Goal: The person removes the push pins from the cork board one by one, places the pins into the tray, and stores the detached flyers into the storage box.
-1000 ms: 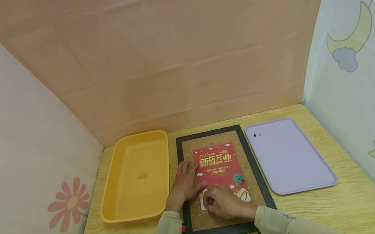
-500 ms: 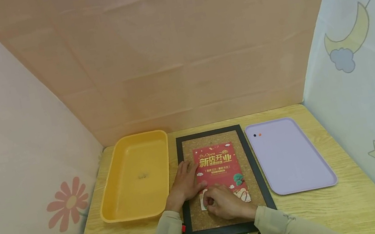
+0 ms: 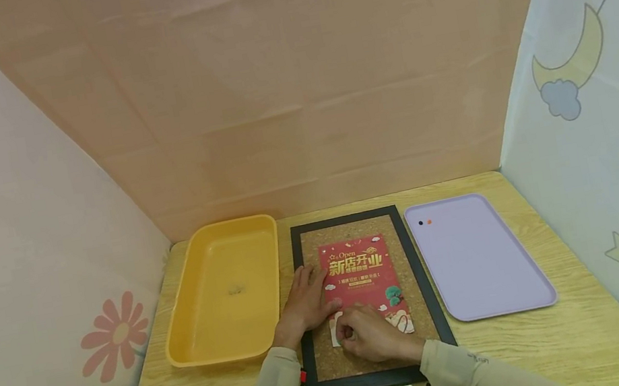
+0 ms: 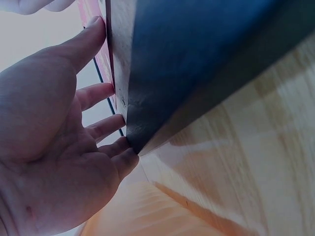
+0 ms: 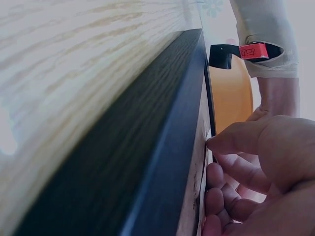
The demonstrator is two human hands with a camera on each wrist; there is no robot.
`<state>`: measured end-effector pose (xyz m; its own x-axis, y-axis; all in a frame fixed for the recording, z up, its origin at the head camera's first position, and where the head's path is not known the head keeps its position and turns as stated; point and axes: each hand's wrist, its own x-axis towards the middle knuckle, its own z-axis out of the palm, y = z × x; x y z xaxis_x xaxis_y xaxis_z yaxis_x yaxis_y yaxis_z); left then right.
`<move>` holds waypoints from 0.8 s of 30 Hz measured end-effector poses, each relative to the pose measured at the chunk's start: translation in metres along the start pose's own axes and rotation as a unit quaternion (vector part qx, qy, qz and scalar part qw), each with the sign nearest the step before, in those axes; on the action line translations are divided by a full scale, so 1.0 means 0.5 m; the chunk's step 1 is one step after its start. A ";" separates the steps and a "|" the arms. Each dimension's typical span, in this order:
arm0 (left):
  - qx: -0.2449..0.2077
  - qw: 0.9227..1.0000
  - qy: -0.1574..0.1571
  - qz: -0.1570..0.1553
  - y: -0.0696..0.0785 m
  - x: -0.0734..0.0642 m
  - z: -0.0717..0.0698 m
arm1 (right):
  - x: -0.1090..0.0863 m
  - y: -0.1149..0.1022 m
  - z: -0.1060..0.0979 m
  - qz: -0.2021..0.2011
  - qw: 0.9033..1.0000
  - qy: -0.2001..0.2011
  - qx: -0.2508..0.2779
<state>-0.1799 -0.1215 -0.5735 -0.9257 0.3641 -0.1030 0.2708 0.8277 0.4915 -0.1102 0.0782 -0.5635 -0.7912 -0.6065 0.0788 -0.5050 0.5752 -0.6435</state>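
Note:
A red poster [image 3: 362, 290] with gold lettering and a pale lower strip lies on a black-framed cork board [image 3: 421, 311]. My left hand [image 3: 304, 302] rests on the poster's left edge with fingers spread; in the left wrist view its fingertips touch the board's face near the frame. My right hand [image 3: 370, 333], fingers curled, is at the poster's lower left corner. In the right wrist view the right thumb [image 5: 236, 138] presses on the board's face, the other fingers bent below it. Whatever may lie under the thumb is hidden.
Left of the board stands a yellow tray [image 3: 185, 330] with a small dark patch on its floor. A flat lilac tray [image 3: 480, 260] lies on the right, with a tiny black dot [image 3: 420, 223] and orange dot [image 3: 429, 222] near its far left corner.

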 end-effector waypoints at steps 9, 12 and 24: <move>0.004 1.000 -0.013 -0.010 0.011 -0.003 -0.009 | -0.003 0.003 -0.004 -0.008 1.000 -0.009 0.012; 0.012 1.000 -0.017 -0.013 0.022 -0.008 -0.020 | -0.005 0.004 -0.009 -0.011 0.999 -0.021 0.030; 0.003 1.000 -0.013 -0.013 0.039 -0.021 -0.035 | -0.030 0.012 -0.054 0.026 0.989 -0.060 0.132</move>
<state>-0.1697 -0.1167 -0.5477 -0.9250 0.3537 -0.1388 0.2487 0.8398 0.4825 -0.1108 0.1056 -0.5481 -0.7594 -0.6494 -0.0401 -0.3442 0.4533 -0.8222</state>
